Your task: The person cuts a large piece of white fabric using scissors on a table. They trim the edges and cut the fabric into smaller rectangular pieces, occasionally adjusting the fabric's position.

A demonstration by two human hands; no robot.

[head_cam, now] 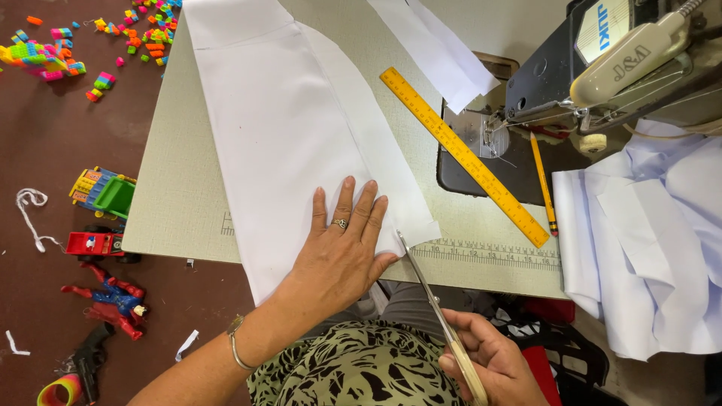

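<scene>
My left hand (pixel 342 252) lies flat, fingers spread, on a long piece of white fabric (pixel 286 120) that runs down the sewing table (pixel 173 195) and hangs over its near edge. A ring shows on one finger and a bracelet on the wrist. My right hand (pixel 489 361) grips a pair of scissors (pixel 432 301) by the handles. The blades point up and left, and their tip touches the fabric's lower right edge beside my left thumb.
A yellow ruler (pixel 462 154) lies diagonally on the table, a pencil (pixel 543 184) beside it. A sewing machine (pixel 594 68) stands at the right, with a pile of white fabric pieces (pixel 647 240) below it. Toy blocks (pixel 45 56), a toy truck (pixel 101 192) and a toy figure (pixel 113 297) lie on the floor at left.
</scene>
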